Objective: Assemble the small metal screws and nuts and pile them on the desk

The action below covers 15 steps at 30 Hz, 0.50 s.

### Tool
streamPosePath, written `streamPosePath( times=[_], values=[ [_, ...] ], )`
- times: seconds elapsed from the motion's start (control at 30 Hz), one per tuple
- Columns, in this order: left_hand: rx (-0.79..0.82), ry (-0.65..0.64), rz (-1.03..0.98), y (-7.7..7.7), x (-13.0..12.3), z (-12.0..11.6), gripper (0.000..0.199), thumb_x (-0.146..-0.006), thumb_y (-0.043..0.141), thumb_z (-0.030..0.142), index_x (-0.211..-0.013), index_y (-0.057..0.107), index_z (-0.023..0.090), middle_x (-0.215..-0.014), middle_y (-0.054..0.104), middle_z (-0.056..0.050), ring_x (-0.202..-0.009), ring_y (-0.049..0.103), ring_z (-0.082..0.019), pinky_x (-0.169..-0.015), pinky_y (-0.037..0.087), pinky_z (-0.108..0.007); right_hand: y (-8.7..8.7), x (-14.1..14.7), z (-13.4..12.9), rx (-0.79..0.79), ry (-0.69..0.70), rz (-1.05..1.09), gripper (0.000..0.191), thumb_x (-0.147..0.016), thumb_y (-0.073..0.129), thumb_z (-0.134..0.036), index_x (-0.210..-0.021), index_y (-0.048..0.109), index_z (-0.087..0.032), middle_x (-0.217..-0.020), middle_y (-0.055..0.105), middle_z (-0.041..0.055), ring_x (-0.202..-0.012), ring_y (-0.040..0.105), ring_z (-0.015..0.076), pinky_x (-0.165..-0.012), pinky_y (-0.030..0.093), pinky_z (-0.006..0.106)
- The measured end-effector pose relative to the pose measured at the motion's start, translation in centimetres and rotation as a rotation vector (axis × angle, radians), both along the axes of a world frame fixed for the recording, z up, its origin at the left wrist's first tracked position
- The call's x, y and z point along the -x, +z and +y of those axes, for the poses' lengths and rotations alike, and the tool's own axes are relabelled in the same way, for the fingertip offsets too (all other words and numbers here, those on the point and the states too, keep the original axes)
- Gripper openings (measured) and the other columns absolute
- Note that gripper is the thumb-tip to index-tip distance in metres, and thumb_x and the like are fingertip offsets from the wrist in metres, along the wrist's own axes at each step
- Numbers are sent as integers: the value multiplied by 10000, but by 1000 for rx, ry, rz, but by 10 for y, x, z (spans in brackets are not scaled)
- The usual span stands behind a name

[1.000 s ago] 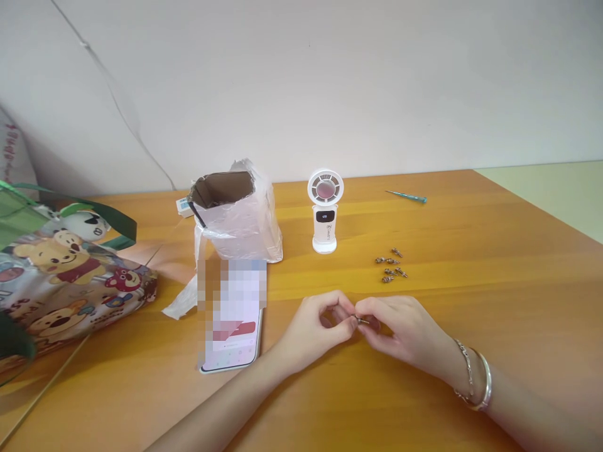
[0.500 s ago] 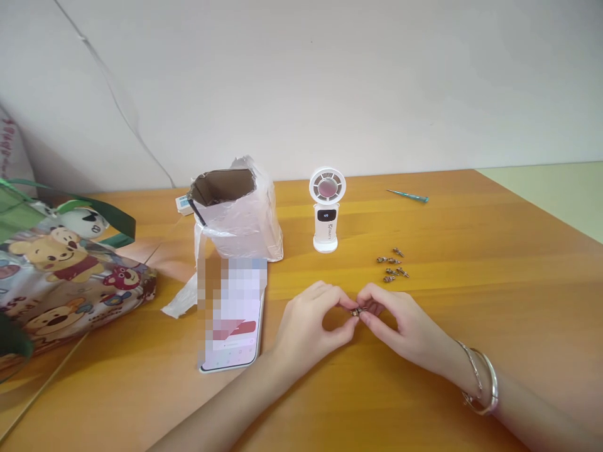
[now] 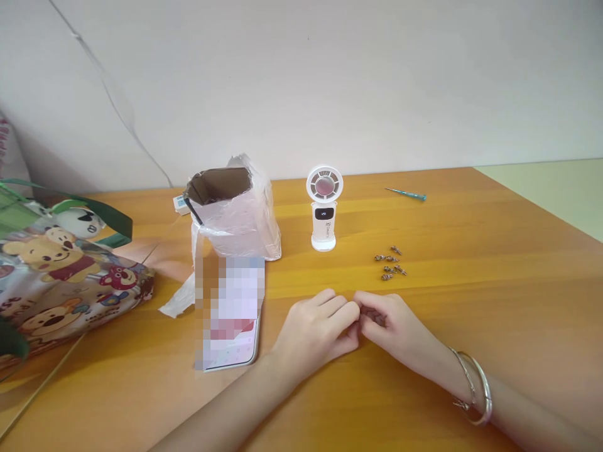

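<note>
My left hand (image 3: 318, 329) and my right hand (image 3: 391, 323) meet at their fingertips just above the wooden table, a little below the pile. Their fingers curl together around a small metal fitting (image 3: 367, 312), which is almost wholly hidden. Several more small brass-and-steel threaded fittings (image 3: 390, 263) lie in a loose cluster beyond my hands, not touching them. Metal bangles circle my right wrist.
On the orange wooden table (image 3: 471, 251) stand a white desk fan (image 3: 324, 207) and a plastic-wrapped cardboard box (image 3: 235, 220). A blurred phone (image 3: 230, 314) lies nearby, a teal screwdriver (image 3: 406, 194) at the back, and a printed cartoon tote bag (image 3: 61, 282) at left.
My fingers have closed in, and the small fitting that showed between my fingertips is now nearly hidden. My hands have moved slightly closer together.
</note>
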<state>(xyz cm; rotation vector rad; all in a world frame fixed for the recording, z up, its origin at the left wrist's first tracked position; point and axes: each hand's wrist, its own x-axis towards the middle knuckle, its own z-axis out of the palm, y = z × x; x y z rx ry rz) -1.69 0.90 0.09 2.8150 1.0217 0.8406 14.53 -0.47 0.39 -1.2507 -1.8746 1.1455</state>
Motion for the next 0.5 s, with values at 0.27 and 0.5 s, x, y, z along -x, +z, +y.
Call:
streamPosePath(
  times=[0.27, 0.5],
  values=[
    [144, -27, -4, 0, -3, 1, 210, -742, 437, 86, -571, 480, 200, -568, 536, -3, -536, 414, -132, -497, 286, -256, -4, 2, 0, 31, 5, 43, 172, -698, 362, -63, -623, 309, -208, -575, 320, -64, -508, 307, 78, -442, 289, 190],
    [190, -3, -72, 3, 0, 1, 142, -705, 460, 88, -611, 468, 194, -602, 561, -2, -578, 473, -134, -490, 321, -231, -3, 1, 1, 129, 40, 136, 161, -720, 364, -53, -659, 397, -198, -577, 404, -66, -471, 356, 66, -426, 321, 178]
  ],
)
